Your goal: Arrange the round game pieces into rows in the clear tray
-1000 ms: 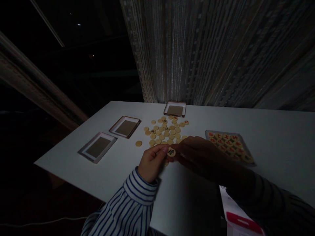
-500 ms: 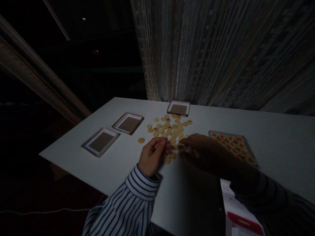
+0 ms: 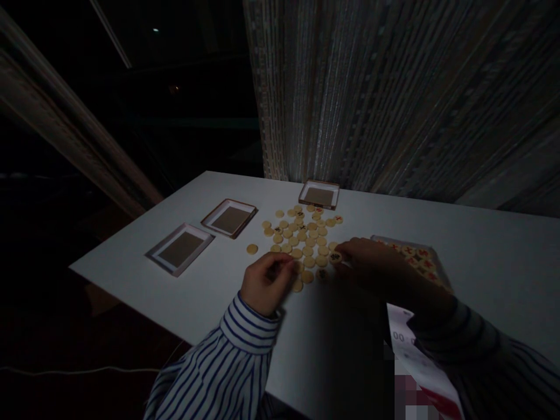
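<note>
In the head view, several round wooden Chinese chess pieces (image 3: 311, 234) lie scattered mid-table, most of them blank side up. My right hand (image 3: 371, 265) pinches one black-marked Chinese chess piece (image 3: 335, 257) at the pile's right side. My left hand (image 3: 265, 281) is closed, thumb and fingertips together at the near left edge of the pile; what they hold, if anything, is hidden. Another black-marked piece (image 3: 322, 274) lies just below the right fingertips. Beyond my right hand, a tray (image 3: 440, 263) contains red-marked pieces in rows, partly covered by my wrist.
On the white table (image 3: 144, 224) sit a tray (image 3: 158, 261) at left, a second tray (image 3: 209, 228) behind it, and a third tray (image 3: 301, 201) at the back. A phone with a lit screen (image 3: 420, 356) lies under my right forearm. A bead-like curtain (image 3: 324, 87) hangs behind.
My right hand has shifted right, with a black-marked piece showing in its fingertips. My left hand has drawn slightly left and its fingers have closed up. Another black-marked piece now shows below the right hand.
</note>
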Action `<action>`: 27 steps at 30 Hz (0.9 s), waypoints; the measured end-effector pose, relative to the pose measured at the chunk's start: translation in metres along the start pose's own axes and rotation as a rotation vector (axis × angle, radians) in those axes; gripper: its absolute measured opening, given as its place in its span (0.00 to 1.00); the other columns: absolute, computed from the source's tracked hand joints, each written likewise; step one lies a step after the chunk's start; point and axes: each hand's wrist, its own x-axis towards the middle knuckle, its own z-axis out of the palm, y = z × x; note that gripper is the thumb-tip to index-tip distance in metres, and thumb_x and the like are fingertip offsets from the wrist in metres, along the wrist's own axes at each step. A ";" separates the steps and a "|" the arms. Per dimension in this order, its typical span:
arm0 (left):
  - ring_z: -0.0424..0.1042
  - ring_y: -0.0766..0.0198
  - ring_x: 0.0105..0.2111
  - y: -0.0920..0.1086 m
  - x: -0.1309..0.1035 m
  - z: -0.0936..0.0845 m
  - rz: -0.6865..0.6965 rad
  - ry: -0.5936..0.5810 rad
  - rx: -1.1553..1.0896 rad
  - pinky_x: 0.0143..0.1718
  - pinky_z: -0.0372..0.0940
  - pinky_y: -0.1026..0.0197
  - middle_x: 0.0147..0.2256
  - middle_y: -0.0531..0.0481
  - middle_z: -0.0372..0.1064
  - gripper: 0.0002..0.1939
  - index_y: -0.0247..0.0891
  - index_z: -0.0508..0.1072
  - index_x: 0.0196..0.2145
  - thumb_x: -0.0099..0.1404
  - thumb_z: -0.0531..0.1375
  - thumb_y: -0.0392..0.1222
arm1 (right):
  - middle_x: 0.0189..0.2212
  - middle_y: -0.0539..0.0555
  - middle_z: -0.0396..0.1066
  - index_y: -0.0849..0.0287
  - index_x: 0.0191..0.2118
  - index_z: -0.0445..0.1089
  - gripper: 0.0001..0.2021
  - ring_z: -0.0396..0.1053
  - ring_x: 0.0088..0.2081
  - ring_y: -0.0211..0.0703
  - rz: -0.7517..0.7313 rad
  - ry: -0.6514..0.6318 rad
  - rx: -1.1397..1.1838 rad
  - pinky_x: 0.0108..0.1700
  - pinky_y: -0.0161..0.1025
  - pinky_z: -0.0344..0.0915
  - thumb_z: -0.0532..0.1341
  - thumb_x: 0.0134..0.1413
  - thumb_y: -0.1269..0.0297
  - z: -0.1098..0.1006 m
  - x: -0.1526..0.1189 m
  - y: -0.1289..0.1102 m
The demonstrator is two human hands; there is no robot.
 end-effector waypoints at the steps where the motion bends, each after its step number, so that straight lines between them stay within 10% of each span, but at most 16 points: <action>1: 0.70 0.65 0.27 -0.002 -0.002 -0.001 0.070 -0.016 0.068 0.31 0.66 0.63 0.27 0.48 0.73 0.06 0.36 0.74 0.29 0.56 0.59 0.40 | 0.31 0.56 0.71 0.59 0.38 0.70 0.11 0.67 0.34 0.44 0.019 -0.019 -0.015 0.33 0.37 0.57 0.54 0.54 0.61 0.002 0.001 0.001; 8: 0.71 0.61 0.32 -0.017 -0.011 -0.004 0.413 -0.186 0.343 0.35 0.65 0.57 0.31 0.46 0.74 0.05 0.37 0.72 0.33 0.56 0.59 0.38 | 0.34 0.58 0.70 0.60 0.41 0.70 0.14 0.68 0.35 0.45 0.060 -0.163 0.005 0.33 0.38 0.59 0.51 0.56 0.61 0.004 0.006 0.002; 27: 0.68 0.56 0.34 -0.026 -0.017 -0.002 0.419 -0.326 0.573 0.33 0.61 0.54 0.35 0.44 0.72 0.10 0.37 0.71 0.36 0.57 0.59 0.42 | 0.31 0.55 0.72 0.58 0.39 0.72 0.15 0.69 0.30 0.42 0.207 -0.251 0.065 0.28 0.36 0.57 0.52 0.54 0.57 0.001 0.013 -0.003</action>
